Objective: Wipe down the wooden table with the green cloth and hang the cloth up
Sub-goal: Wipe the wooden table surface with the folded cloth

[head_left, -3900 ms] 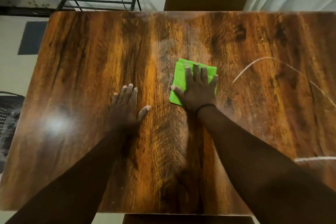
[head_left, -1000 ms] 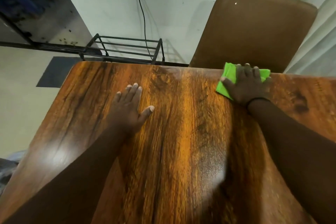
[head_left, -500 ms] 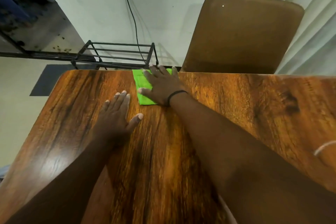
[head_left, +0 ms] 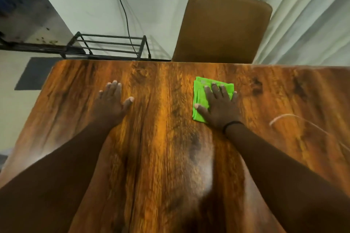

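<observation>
Off to the left, beyond the far edge of the tabletop (head_left: pixel 162 157), a low black metal rack (head_left: pixel 109 47) stands on the floor against the pale wall, with a dark cable (head_left: pixel 124 11) hanging down behind it; its bars look like one possible place to hang a cloth, though I can't say that is what it's for

On the wood itself the left hand (head_left: pixel 110 104) lies palm down, well apart from the cloth, its fingers (head_left: pixel 114 89) straight and close together with the thumb angled out to the side. It holds nothing; it looks planted there as a prop, taking the person's weight as they lean over to reach the far side

Further right, the right hand (head_left: pixel 219 108) presses flat on the green cloth (head_left: pixel 198 96), which sits folded into a thick square on the tabletop, a little short of the far edge and roughly in front of the chair. The fingers (head_left: pixel 215 91) are straight and slightly spread across the fold, thumb out over its left part, nothing curled or pinched: a flat palm like that pushes the pad evenly against the wood and lets it slide. A dark band circles that wrist

Behind stands a brown padded chair (head_left: pixel 223 26), drawn up to the far edge, and pale curtains (head_left: pixel 306 19) hang at the right. The wiping looks underway; hanging the cloth is not yet done
</observation>
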